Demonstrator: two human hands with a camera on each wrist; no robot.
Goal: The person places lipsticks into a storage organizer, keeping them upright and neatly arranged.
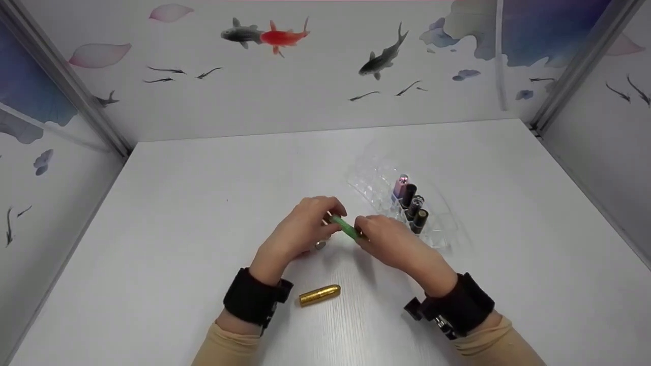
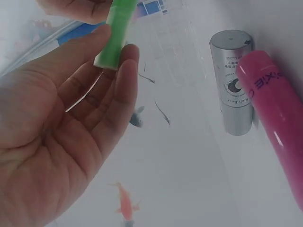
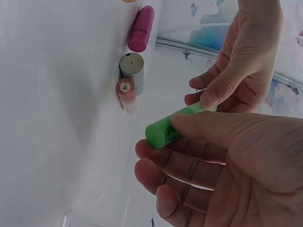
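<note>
A slim green lipstick-like tube (image 1: 346, 227) is held between both hands above the table. My left hand (image 1: 305, 226) pinches its far end between thumb and fingers. The right hand (image 1: 389, 241) grips the other end, thumb on top and fingers beneath, as the right wrist view shows. The tube's green end (image 3: 158, 135) pokes out past the right thumb. Near the left hand, a silver tube (image 2: 232, 80) with an eye print and a glossy pink tube (image 2: 274, 109) lie close together. A small peach tube (image 3: 126, 94) is beside the silver one.
A gold tube (image 1: 319, 295) lies on the white table (image 1: 178, 229) between the forearms. Beyond the right hand stands a clear stepped holder (image 1: 371, 178), with several lipsticks, among them a black one (image 1: 408, 195), in a row. Printed panels wall the table's back and sides.
</note>
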